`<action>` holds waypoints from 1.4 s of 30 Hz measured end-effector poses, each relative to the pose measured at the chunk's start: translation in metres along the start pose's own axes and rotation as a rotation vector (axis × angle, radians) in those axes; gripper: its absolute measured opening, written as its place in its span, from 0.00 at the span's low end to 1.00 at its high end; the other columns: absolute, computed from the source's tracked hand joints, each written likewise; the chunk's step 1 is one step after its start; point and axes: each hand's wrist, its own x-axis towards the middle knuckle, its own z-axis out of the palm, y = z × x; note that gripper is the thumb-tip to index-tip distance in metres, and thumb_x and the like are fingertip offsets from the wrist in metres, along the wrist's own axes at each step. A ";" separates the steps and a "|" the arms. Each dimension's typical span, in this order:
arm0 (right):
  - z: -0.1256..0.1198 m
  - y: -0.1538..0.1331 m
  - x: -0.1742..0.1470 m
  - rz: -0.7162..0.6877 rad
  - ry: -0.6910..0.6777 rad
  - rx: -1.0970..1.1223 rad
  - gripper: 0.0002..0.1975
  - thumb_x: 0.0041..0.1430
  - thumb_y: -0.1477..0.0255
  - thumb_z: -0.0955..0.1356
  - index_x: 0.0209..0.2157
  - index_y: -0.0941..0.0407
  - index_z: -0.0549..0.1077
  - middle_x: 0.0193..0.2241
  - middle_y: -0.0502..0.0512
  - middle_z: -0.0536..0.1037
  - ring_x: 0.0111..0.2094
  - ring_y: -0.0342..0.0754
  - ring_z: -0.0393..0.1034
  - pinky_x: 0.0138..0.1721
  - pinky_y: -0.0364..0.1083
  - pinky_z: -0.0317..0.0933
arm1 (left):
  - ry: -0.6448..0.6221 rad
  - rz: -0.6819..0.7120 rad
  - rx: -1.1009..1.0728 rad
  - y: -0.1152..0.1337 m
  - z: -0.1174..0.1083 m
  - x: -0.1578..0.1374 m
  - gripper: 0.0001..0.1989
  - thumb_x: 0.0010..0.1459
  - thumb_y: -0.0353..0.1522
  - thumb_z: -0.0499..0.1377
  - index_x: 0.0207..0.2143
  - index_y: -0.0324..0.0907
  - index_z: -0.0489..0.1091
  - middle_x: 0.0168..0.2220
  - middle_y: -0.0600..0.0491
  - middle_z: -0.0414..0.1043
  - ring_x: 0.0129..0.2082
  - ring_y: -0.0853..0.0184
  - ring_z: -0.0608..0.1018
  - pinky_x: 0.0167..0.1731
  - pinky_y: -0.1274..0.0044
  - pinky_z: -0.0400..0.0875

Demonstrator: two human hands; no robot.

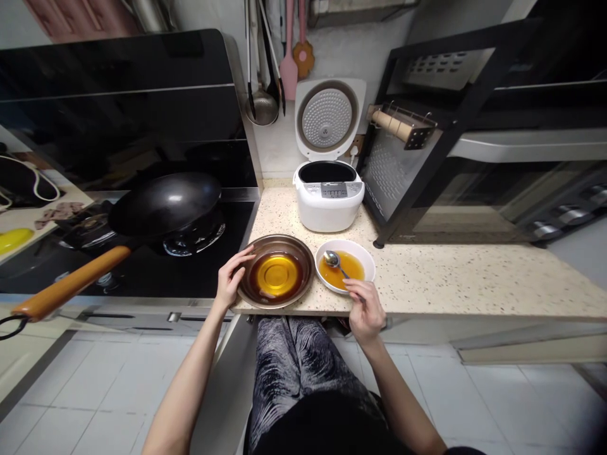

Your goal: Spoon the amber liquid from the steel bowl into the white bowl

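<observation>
A wide metal bowl [303, 278] of amber-brown liquid stands at the counter's front edge. My left hand [231, 278] rests against its left rim, fingers stretched out and apart. Just to the right is a white bowl [368, 258] with cloudy orange liquid in it. My right hand [367, 308] grips the handle of a metal spoon [332, 258] over the white bowl. The spoon's head lies toward the bowl's left side, at or just above the liquid; I cannot tell which.
Behind the bowls stands a white rice cooker [329, 212], lid raised. A black wok [165, 202] sits on the stove at left, its wooden handle [71, 284] jutting forward. A black rack [389, 208] with an oven [521, 183] occupies the right. Utensils hang on the wall, including a ladle [262, 107].
</observation>
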 end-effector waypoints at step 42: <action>0.052 -0.043 -0.016 0.333 -0.130 0.281 0.09 0.70 0.77 0.66 0.38 0.52 0.76 0.35 0.53 0.84 0.38 0.48 0.79 0.43 0.49 0.74 | 0.000 0.013 -0.018 -0.001 0.002 -0.001 0.20 0.69 0.43 0.56 0.52 0.43 0.80 0.64 0.42 0.74 0.64 0.48 0.75 0.66 0.54 0.66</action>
